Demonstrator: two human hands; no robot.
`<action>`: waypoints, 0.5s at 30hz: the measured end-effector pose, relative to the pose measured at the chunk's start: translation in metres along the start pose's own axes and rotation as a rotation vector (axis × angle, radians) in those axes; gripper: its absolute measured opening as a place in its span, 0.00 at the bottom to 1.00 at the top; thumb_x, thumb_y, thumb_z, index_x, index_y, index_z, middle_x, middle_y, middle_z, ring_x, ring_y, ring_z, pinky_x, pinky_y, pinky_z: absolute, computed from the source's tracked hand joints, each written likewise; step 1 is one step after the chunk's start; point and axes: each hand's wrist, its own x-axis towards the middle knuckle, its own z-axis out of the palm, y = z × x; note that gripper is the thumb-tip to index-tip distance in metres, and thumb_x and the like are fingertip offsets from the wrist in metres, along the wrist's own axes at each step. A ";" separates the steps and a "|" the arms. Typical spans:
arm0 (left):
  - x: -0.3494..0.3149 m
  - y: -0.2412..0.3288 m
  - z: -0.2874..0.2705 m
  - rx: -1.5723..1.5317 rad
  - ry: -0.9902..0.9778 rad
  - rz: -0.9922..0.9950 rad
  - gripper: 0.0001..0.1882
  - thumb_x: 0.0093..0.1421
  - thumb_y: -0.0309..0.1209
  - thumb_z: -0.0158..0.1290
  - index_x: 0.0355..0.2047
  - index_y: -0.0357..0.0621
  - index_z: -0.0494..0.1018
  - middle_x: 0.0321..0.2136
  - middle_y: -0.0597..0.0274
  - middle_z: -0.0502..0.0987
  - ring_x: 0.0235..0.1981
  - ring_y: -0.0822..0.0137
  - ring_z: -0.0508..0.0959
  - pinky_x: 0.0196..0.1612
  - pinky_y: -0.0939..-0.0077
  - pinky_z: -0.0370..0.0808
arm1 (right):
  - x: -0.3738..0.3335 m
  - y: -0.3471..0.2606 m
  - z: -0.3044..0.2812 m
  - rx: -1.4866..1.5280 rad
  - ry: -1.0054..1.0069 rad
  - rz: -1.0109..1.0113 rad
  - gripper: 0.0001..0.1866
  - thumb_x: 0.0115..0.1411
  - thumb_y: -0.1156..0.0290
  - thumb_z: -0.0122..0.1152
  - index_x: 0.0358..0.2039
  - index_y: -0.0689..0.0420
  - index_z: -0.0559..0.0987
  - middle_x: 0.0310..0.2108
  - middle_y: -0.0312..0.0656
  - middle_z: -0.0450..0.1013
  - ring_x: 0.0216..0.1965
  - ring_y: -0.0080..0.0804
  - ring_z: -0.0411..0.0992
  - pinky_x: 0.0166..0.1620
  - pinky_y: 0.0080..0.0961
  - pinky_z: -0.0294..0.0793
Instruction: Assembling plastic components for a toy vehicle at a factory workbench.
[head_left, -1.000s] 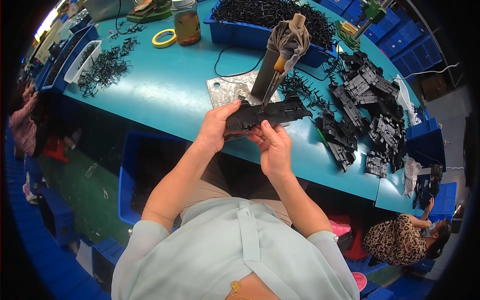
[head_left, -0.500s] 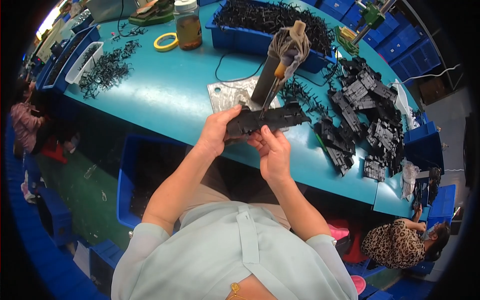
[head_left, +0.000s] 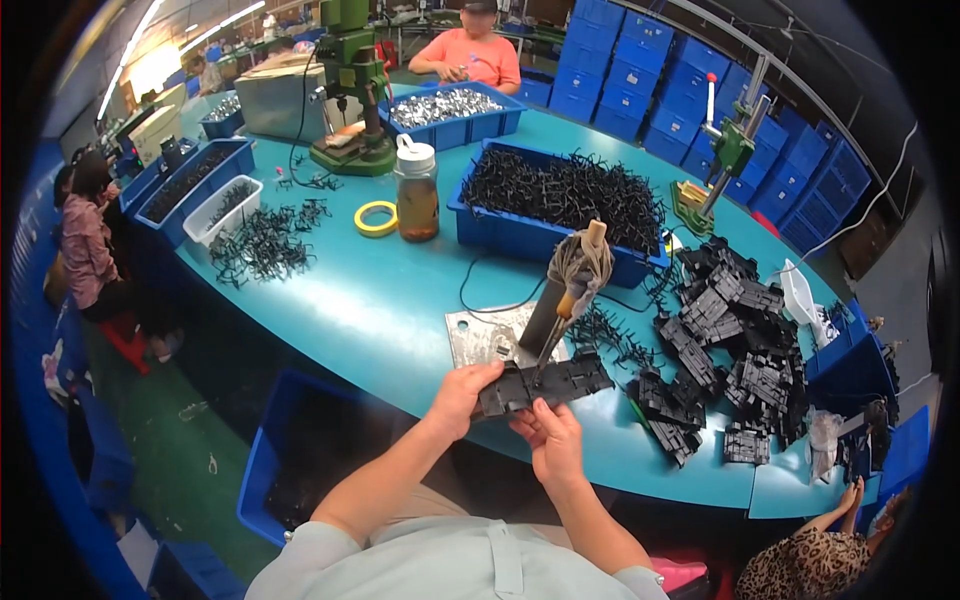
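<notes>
A long black moulded plastic part [head_left: 570,379] is held level at the near edge of the table. My left hand [head_left: 462,402] grips its left end, thumb on top. Below the middle, my right hand [head_left: 552,438] pinches its near edge between thumb and curled fingers. A soldering iron [head_left: 566,304], bound with wrapping to a dark upright post [head_left: 541,318], points down at the part. Its tip meets or nearly meets the top surface; I cannot tell which. The post rises from a metal plate [head_left: 480,338] on the table.
Black parts [head_left: 735,325] are heaped on the right. Behind the iron stands a blue bin [head_left: 480,226] of thin black pieces. A lidded jar [head_left: 416,195] and yellow tape roll [head_left: 376,219] stand left of it. Co-workers sit around; a blue crate [head_left: 262,470] is below the table.
The view has tilted up, so the table sits lower in the picture and more of the room shows. Both hands still hold the black plastic part under the iron.
</notes>
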 end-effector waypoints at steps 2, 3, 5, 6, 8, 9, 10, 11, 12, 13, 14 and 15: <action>0.002 0.001 -0.001 0.028 0.019 -0.004 0.13 0.58 0.36 0.55 0.30 0.37 0.74 0.26 0.62 0.76 0.26 0.74 0.76 0.30 0.79 0.73 | 0.000 -0.002 0.001 0.003 -0.001 0.005 0.07 0.61 0.69 0.55 0.37 0.58 0.72 0.34 0.39 0.74 0.35 0.29 0.74 0.39 0.30 0.77; 0.004 0.003 -0.001 0.018 -0.001 0.000 0.13 0.59 0.37 0.55 0.30 0.37 0.74 0.27 0.62 0.76 0.26 0.74 0.75 0.30 0.79 0.73 | 0.001 -0.003 0.002 -0.007 0.005 0.035 0.07 0.61 0.69 0.55 0.37 0.58 0.72 0.34 0.39 0.74 0.34 0.29 0.74 0.39 0.30 0.77; 0.004 0.003 -0.001 0.009 -0.021 -0.001 0.13 0.59 0.37 0.55 0.31 0.37 0.74 0.27 0.62 0.76 0.26 0.74 0.75 0.30 0.79 0.73 | 0.002 -0.004 -0.001 -0.015 0.016 0.067 0.07 0.61 0.69 0.55 0.36 0.57 0.72 0.33 0.39 0.74 0.34 0.29 0.74 0.38 0.30 0.77; 0.004 0.004 -0.001 0.026 -0.019 -0.006 0.14 0.59 0.37 0.55 0.31 0.36 0.74 0.28 0.62 0.76 0.26 0.73 0.76 0.31 0.78 0.74 | 0.004 -0.003 -0.004 -0.030 0.015 0.073 0.07 0.61 0.69 0.56 0.36 0.58 0.72 0.32 0.39 0.74 0.33 0.29 0.74 0.38 0.30 0.77; 0.003 0.007 0.000 0.044 -0.017 -0.016 0.14 0.59 0.38 0.55 0.32 0.36 0.73 0.28 0.62 0.76 0.27 0.73 0.76 0.31 0.78 0.74 | 0.004 -0.003 -0.007 -0.043 0.019 0.081 0.07 0.61 0.69 0.56 0.36 0.58 0.72 0.32 0.39 0.74 0.33 0.29 0.74 0.38 0.30 0.77; 0.002 0.008 0.001 0.043 -0.023 -0.034 0.14 0.60 0.38 0.54 0.32 0.36 0.73 0.29 0.62 0.76 0.27 0.73 0.76 0.31 0.77 0.75 | 0.004 -0.003 -0.007 -0.051 0.030 0.090 0.07 0.61 0.68 0.56 0.35 0.58 0.72 0.31 0.39 0.74 0.32 0.29 0.74 0.37 0.30 0.77; 0.001 0.008 0.001 0.043 -0.028 -0.054 0.14 0.60 0.38 0.54 0.33 0.36 0.73 0.29 0.61 0.77 0.27 0.73 0.77 0.32 0.77 0.75 | 0.003 -0.003 -0.008 -0.058 0.041 0.100 0.08 0.60 0.68 0.56 0.35 0.59 0.72 0.31 0.39 0.74 0.32 0.29 0.74 0.37 0.29 0.77; 0.001 0.009 0.002 0.045 -0.028 -0.059 0.14 0.60 0.38 0.54 0.33 0.36 0.73 0.29 0.61 0.77 0.27 0.73 0.77 0.32 0.77 0.75 | 0.003 -0.002 -0.008 -0.056 0.046 0.102 0.08 0.60 0.68 0.56 0.35 0.59 0.72 0.31 0.39 0.74 0.32 0.29 0.74 0.37 0.29 0.77; 0.001 0.009 0.002 0.042 -0.044 -0.069 0.14 0.60 0.38 0.54 0.33 0.36 0.73 0.29 0.61 0.77 0.28 0.72 0.77 0.32 0.76 0.76 | 0.002 -0.003 -0.008 -0.039 0.048 0.095 0.08 0.60 0.69 0.57 0.34 0.60 0.72 0.31 0.41 0.74 0.32 0.31 0.73 0.38 0.30 0.76; 0.001 0.010 0.002 0.039 -0.060 -0.081 0.14 0.60 0.37 0.53 0.34 0.36 0.73 0.29 0.61 0.77 0.28 0.71 0.78 0.32 0.75 0.76 | 0.001 -0.003 -0.007 -0.022 0.052 0.089 0.09 0.59 0.70 0.58 0.33 0.62 0.72 0.32 0.43 0.74 0.32 0.32 0.73 0.38 0.31 0.75; 0.003 0.010 0.002 0.013 -0.077 -0.073 0.14 0.61 0.37 0.53 0.34 0.36 0.72 0.30 0.60 0.77 0.29 0.70 0.79 0.33 0.74 0.78 | 0.002 -0.002 -0.007 -0.008 0.049 0.080 0.09 0.59 0.69 0.58 0.33 0.62 0.72 0.31 0.44 0.74 0.32 0.32 0.73 0.38 0.31 0.75; 0.004 0.011 0.002 0.023 -0.090 -0.092 0.14 0.61 0.36 0.51 0.37 0.35 0.72 0.34 0.57 0.77 0.33 0.66 0.78 0.37 0.71 0.77 | 0.003 -0.002 -0.008 -0.007 0.046 0.077 0.09 0.60 0.69 0.58 0.33 0.62 0.72 0.31 0.44 0.74 0.32 0.33 0.73 0.38 0.31 0.75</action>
